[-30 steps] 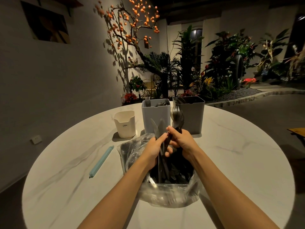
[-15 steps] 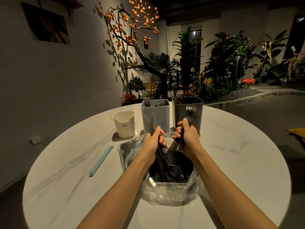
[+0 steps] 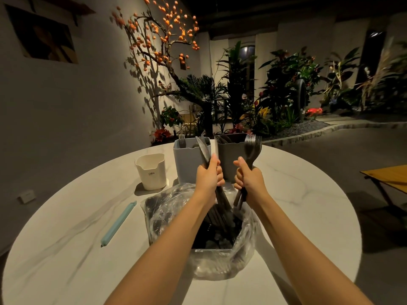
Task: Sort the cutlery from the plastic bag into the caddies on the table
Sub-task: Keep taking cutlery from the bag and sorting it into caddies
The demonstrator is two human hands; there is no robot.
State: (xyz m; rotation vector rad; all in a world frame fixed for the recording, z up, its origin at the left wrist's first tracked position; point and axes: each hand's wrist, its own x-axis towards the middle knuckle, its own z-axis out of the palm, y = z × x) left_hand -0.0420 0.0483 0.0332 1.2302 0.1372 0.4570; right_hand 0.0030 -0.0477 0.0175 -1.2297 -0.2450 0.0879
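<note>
The left hand (image 3: 209, 176) is fisted around a bundle of knives (image 3: 203, 150), blades up, and the right hand (image 3: 248, 180) clutches a bunch of forks (image 3: 252, 148), tines up. Their handles hang just above the open plastic bag (image 3: 220, 256), which sits directly beneath both wrists with more dark cutlery inside.

Just beyond the left knuckles stands the light grey caddy (image 3: 187, 161), a fork already showing in it. Beyond the right thumb is the dark grey caddy (image 3: 229, 155). A small cream caddy (image 3: 152, 172) stands further off to the left.

With so many pieces in each fist, one could slip loose. The long handles might snag the bag's crumpled rim and drag it. Dropped in hard, a bundle may tip a caddy over.
</note>
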